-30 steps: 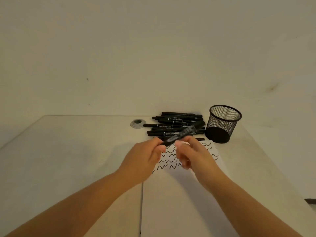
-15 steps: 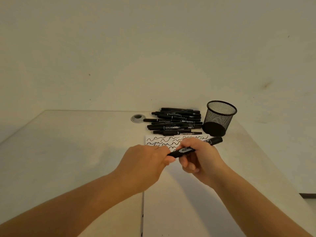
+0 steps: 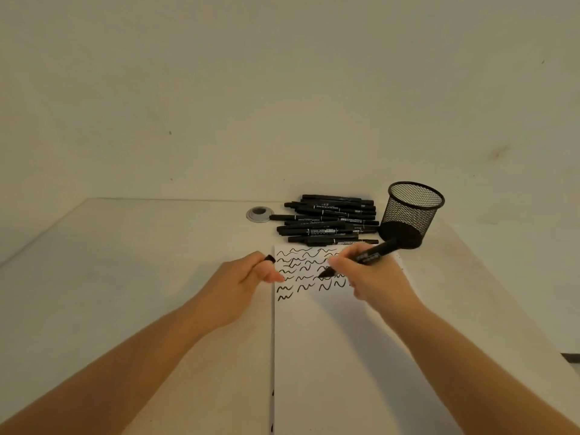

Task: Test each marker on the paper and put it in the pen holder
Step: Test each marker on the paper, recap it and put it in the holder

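Observation:
My right hand [image 3: 373, 276] grips an uncapped black marker [image 3: 365, 256], its tip down on the white paper [image 3: 329, 340] among rows of black squiggles. My left hand [image 3: 244, 279] holds the marker's black cap [image 3: 270, 258] at the paper's left edge. A pile of several black markers [image 3: 329, 222] lies on the table behind the paper. The black mesh pen holder [image 3: 412, 215] stands upright to the right of the pile; I see no markers in it.
The pale table [image 3: 125, 277] meets a plain wall at the back. A round grey cable grommet [image 3: 260, 213] sits left of the marker pile. The table's right edge runs diagonally behind my right arm.
The cap came off the marker: my left hand drew away to the left with it. My right hand turned the marker tip-down onto the paper.

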`<state>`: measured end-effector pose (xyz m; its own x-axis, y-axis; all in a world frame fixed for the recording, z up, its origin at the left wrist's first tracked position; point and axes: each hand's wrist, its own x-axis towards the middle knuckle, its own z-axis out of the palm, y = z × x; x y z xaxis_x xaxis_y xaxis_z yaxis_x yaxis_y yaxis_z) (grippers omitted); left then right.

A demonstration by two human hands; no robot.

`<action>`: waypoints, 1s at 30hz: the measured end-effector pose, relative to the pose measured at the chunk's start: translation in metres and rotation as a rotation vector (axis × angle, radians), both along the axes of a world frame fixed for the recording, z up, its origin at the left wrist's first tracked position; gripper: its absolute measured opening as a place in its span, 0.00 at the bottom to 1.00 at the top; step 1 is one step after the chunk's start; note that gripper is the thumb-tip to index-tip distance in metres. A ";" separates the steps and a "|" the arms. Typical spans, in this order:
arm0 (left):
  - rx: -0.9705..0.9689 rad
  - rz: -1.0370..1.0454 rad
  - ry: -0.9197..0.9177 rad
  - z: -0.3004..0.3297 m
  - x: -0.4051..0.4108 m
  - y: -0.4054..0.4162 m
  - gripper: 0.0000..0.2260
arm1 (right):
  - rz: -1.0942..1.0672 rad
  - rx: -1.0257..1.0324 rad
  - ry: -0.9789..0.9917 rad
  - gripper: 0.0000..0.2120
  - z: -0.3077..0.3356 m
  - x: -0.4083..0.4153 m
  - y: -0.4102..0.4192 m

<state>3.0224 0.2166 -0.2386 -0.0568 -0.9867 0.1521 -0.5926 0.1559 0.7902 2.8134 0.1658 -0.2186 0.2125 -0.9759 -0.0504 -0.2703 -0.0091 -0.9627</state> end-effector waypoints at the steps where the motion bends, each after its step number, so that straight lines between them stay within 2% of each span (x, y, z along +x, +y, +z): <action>1: -0.021 -0.004 -0.007 -0.002 -0.005 -0.005 0.12 | 0.010 0.007 -0.020 0.08 -0.004 0.005 0.001; 8: -0.055 0.004 -0.063 -0.018 -0.014 -0.020 0.14 | -0.060 -0.081 -0.087 0.05 -0.031 0.010 0.010; 19: -0.058 0.013 -0.046 -0.022 -0.011 -0.020 0.11 | 0.186 -0.161 -0.037 0.08 -0.028 0.015 0.019; 30: -0.029 0.026 -0.028 -0.020 -0.013 -0.017 0.11 | 0.033 -0.184 0.011 0.08 -0.035 0.012 0.017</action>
<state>3.0097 0.1995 -0.2590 -0.0354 -0.9831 0.1795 -0.6187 0.1626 0.7686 2.8255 0.1827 -0.2532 0.2447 -0.9614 0.1262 -0.2775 -0.1941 -0.9409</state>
